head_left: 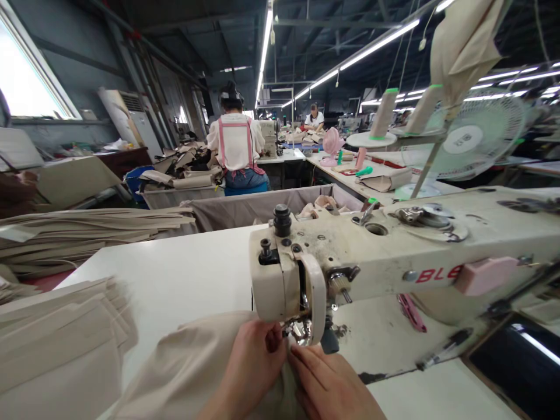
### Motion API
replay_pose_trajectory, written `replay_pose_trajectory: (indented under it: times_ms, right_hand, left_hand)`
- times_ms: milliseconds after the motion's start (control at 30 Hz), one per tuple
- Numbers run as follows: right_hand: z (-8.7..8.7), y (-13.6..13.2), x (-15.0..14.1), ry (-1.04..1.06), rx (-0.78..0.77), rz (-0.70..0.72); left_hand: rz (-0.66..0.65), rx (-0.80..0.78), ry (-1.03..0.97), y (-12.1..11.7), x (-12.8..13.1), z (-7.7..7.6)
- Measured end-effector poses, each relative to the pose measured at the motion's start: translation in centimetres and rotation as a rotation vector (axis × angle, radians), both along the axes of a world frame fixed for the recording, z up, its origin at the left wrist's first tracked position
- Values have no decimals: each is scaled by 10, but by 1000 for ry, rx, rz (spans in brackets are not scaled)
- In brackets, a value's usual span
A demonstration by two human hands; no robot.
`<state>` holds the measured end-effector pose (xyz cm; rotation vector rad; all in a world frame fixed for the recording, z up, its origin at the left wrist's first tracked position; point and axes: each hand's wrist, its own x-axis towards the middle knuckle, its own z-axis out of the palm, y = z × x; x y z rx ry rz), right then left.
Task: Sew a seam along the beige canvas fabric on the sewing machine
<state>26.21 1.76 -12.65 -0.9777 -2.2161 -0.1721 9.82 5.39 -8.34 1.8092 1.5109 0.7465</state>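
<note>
Beige cloth (188,361) lies on the white bench (175,262), reaching the sewing machine (363,251). The left hand (258,353) curls its fingers there, its grip unclear; the right hand (330,379) lies outstretched over the cloth. Strip lights (380,44) cross the dark ceiling (201,41).

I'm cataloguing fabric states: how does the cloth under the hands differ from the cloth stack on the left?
The cloth is loose and rumpled, while the cloth stack lies in flatter, overlapping layers. The cloth reaches the needle end of the sewing machine, beneath the left hand and right hand; the cloth stack sits away from both hands. Both are beige.
</note>
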Motion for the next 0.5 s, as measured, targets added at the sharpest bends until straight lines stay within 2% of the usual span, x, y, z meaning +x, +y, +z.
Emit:
replay_pose_trajectory:
  times_ms: [133,233,333,500]
  right_hand:
    - [5,7,-3,74,62,-40]
    - [6,7,-2,49,26,-48]
    - [6,6,2,-55,-41,-22]
    - [-6,6,10,18,-29,88]
  left_hand:
    - [10,25,-24,3,0,6]
    - [16,37,-44,4,1,8]
    - [11,30,-67,5,2,8]
    - [3,5,-110,11,-2,3]
